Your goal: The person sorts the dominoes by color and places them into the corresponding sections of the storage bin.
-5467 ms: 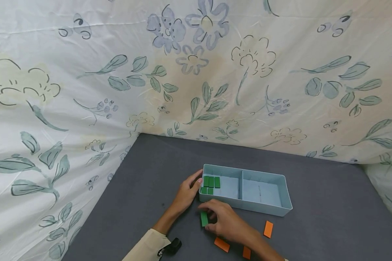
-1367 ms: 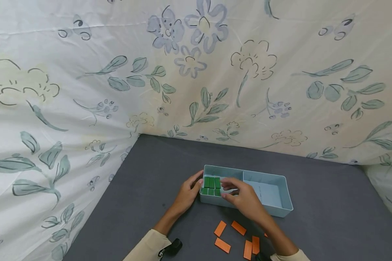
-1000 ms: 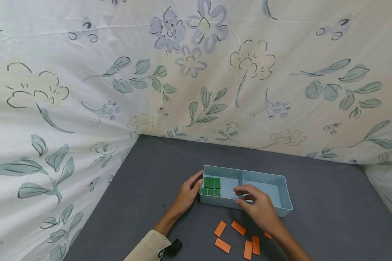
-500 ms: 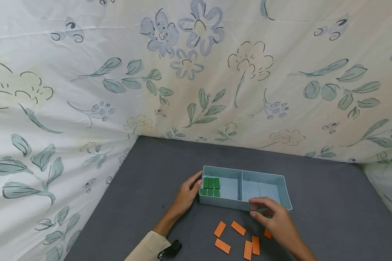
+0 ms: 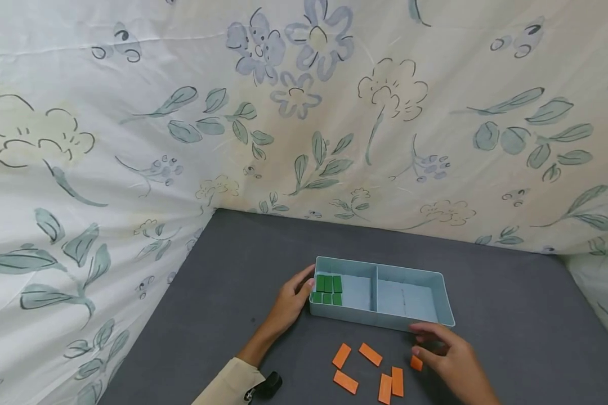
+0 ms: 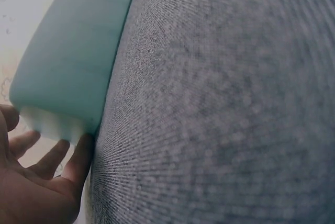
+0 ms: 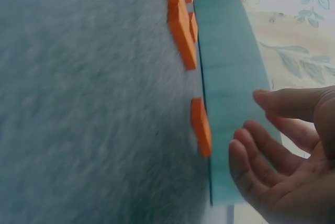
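A pale blue two-compartment box (image 5: 380,319) lies on the dark cloth. Several flat green blocks (image 5: 328,284) form two rows in the left part of its left compartment; its right compartment holds nothing visible. My left hand (image 5: 287,304) rests against the box's left end, and the left wrist view shows its spread fingertips touching the end wall (image 6: 52,122). Beyond the front right corner, my right hand (image 5: 448,357) hovers with parted, slightly bent fingers and nothing between them. Just under its thumb is an orange block (image 5: 416,363), partly hidden; the right wrist view shows that block (image 7: 201,127) apart from the fingers.
Several more orange blocks (image 5: 370,354) lie scattered in front of the box. A black wrist device (image 5: 270,385) sits by the left sleeve (image 5: 231,382). Floral cloth (image 5: 304,169) hangs behind and at the left of the grey surface (image 5: 253,247).
Green blocks have been added in the left compartment, the front one set down by my right hand. That hand has since moved right and toward the front, to the rightmost orange block. My left hand stays put.
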Demonstrator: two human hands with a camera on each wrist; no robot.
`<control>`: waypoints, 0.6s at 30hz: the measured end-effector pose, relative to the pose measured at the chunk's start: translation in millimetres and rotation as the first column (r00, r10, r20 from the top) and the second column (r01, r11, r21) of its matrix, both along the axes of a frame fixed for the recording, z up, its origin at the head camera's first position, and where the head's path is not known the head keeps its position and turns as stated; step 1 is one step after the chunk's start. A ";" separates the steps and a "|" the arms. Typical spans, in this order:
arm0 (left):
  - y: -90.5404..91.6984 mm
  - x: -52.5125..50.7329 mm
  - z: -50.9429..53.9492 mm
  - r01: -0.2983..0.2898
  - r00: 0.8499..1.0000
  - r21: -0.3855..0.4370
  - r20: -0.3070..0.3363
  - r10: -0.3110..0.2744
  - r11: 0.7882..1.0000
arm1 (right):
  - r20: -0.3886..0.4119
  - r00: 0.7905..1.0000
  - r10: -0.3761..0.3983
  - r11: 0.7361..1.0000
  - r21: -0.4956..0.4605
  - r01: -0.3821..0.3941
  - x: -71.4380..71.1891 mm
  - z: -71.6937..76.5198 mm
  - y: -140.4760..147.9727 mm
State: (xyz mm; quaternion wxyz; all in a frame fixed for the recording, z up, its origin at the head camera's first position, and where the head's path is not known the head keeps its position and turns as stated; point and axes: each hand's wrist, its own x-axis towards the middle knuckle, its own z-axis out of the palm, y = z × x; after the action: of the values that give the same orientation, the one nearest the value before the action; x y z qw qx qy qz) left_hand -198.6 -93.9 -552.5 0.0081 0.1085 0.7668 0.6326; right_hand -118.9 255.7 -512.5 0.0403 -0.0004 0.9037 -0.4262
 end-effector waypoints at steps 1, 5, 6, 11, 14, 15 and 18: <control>0.0 -0.1 -0.3 -0.001 1.000 -0.003 -0.003 0.001 1.000 | 0.029 1.000 -0.005 1.000 0.015 0.004 -0.2 -0.6 2.5; -0.4 0.6 -0.3 -0.008 1.000 -0.008 -0.002 0.008 1.000 | 0.098 0.995 0.005 0.995 0.094 -0.014 -1.0 -3.3 10.5; -0.6 0.8 -0.4 -0.009 1.000 -0.009 -0.003 0.009 1.000 | 0.108 0.994 0.009 0.993 0.115 -0.022 -1.4 -4.3 11.7; -0.9 1.4 -0.6 -0.007 1.000 -0.006 -0.003 0.007 1.000 | 0.133 0.989 0.070 0.979 0.182 -0.094 -1.7 -9.1 16.2; -1.1 1.4 -0.6 -0.008 1.000 -0.002 -0.001 0.008 1.000 | 0.139 0.984 0.113 0.973 0.185 -0.138 -1.0 -12.0 17.5; -1.1 1.4 -0.7 -0.009 1.000 -0.002 0.000 0.009 1.000 | 0.141 0.983 0.120 0.971 0.188 -0.146 -0.9 -13.0 17.5; -1.3 1.7 -0.8 -0.008 1.000 0.000 0.000 0.008 1.000 | 0.140 0.981 0.137 0.967 0.198 -0.163 -1.2 -15.9 16.6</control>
State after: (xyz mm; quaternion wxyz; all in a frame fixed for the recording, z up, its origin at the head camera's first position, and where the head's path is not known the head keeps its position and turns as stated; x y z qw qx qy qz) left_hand -196.9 -95.1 -553.3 0.0052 0.1054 0.7671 0.6328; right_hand -120.1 272.3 -528.3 0.1290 -0.0379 0.9364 -0.3241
